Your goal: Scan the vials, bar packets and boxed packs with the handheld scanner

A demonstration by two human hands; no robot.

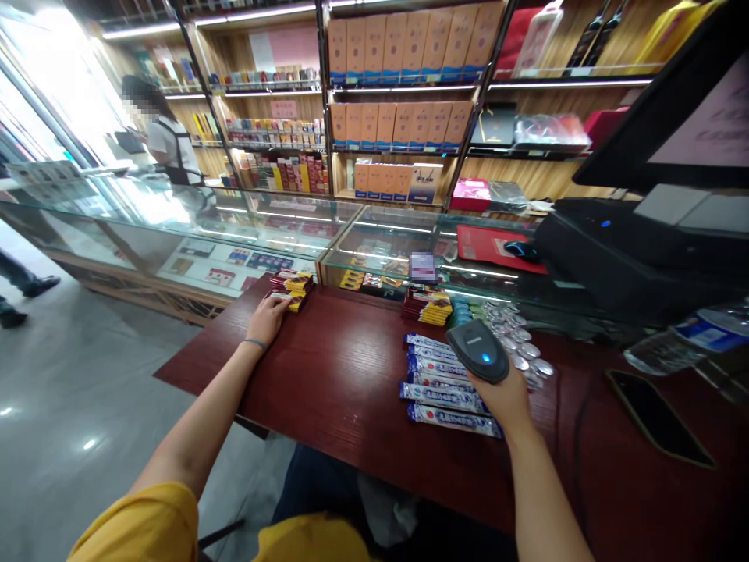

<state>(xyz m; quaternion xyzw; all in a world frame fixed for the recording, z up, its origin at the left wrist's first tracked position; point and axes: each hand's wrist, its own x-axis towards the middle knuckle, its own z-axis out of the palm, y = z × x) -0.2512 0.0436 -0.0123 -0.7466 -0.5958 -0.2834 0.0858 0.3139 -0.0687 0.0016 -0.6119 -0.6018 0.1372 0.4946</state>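
Note:
My right hand [508,396] is closed around a dark handheld barcode scanner [478,350] with a blue light, held over a row of several blue and white candy sticks [445,390] on the dark red wooden counter [351,367]. My left hand [268,318] reaches far left and rests on a small stack of red and yellow packs [292,289], fingers curled at the stack's edge. A second stack of red and yellow packs [427,306] lies near the counter's back edge.
Silver foil-wrapped pieces [520,343] and teal rolls [462,312] lie behind the scanner. A phone [658,417], a water bottle [690,339] and a black till with a screen [632,257] are at right. Glass display cases [246,226] and stocked shelves stand behind; a person [167,140] stands far left.

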